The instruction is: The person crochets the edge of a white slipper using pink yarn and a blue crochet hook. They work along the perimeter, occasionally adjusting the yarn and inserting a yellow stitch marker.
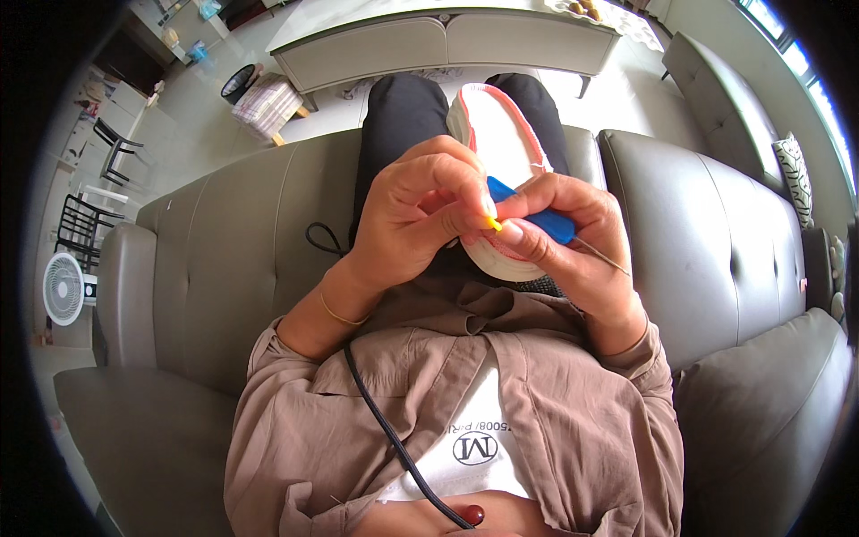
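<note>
My left hand (pixel 416 208) pinches a small yellow piece (pixel 494 223) between thumb and fingertips; what it belongs to is hidden. Close beside it, my right hand (pixel 584 215) grips a blue handle (pixel 553 225) with a thin metal shaft (pixel 604 256), which looks like an awl or hook. The shaft points down to the right, away from the yellow piece. My right thumb and fingertips almost meet the left ones. Beneath both hands, a shoe sole (pixel 503 131) with a pale inside and a pink-red edge rests along my lap. My hands cover its middle.
I sit on a grey leather sofa (pixel 228 248), with seat cushions on both sides. Ahead stands a low table (pixel 376 64). A plaid-covered stool (pixel 268 107) and a dark bin (pixel 238 84) are at the front left. A black cord (pixel 382 416) runs down my shirt.
</note>
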Available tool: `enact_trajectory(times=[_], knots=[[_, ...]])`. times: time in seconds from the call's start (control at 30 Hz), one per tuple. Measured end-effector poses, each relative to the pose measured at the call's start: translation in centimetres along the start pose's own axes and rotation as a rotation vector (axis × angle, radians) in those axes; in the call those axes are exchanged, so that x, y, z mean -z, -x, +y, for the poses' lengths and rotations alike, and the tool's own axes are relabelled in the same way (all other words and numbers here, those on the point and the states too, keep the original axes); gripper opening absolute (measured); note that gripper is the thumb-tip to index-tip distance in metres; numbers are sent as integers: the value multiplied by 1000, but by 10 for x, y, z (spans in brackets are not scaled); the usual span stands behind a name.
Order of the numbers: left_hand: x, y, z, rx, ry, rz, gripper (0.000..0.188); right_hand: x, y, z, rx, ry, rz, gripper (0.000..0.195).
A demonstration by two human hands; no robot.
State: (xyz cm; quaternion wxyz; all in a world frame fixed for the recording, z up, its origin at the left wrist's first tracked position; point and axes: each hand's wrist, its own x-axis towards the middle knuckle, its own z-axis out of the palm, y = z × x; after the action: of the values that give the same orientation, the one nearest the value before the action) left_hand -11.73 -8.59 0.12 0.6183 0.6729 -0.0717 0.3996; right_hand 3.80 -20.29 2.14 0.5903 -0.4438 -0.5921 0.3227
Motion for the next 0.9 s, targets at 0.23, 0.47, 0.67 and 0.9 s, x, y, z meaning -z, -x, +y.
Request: enact_trajectory(times=[0.23,0.47,0.67,0.9], knots=[[5,3,-6,-30,25,29,9,3,-2,3,302,343,23,36],[5,4,-4,-32,56,16,7,14,7,19,274,297,5,41],[9,5,0,-35,-68,-11,14,12,8,28,192,91,24,29],[20,6,6,-129,-467,-103,36,8,14,28,88,-29,79,27]])
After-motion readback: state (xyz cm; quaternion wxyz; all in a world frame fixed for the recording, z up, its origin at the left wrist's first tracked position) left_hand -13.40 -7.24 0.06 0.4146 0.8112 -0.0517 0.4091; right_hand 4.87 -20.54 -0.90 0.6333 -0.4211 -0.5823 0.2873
